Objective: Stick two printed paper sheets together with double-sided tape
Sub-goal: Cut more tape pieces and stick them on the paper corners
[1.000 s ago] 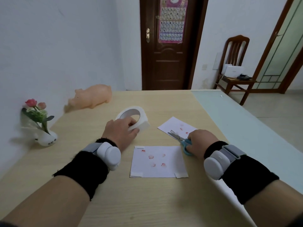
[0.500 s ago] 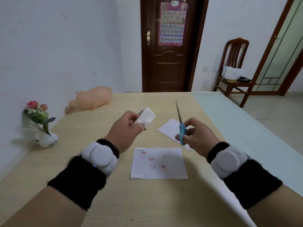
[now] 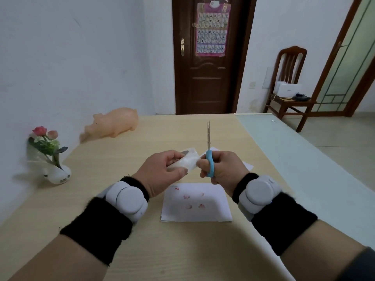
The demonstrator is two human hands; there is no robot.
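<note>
The left hand (image 3: 160, 175) grips the tape roll (image 3: 185, 163). The right hand (image 3: 223, 173) holds the scissors (image 3: 209, 165) blades-up, probably so it can also peel tape.

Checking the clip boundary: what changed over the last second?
The left hand lifted the tape roll off the table. The right hand raised the scissors off the far sheet, blades now pointing up. Both hands met above the near sheet. Both sheets, the toy pig and the flower vase stayed put.
</note>
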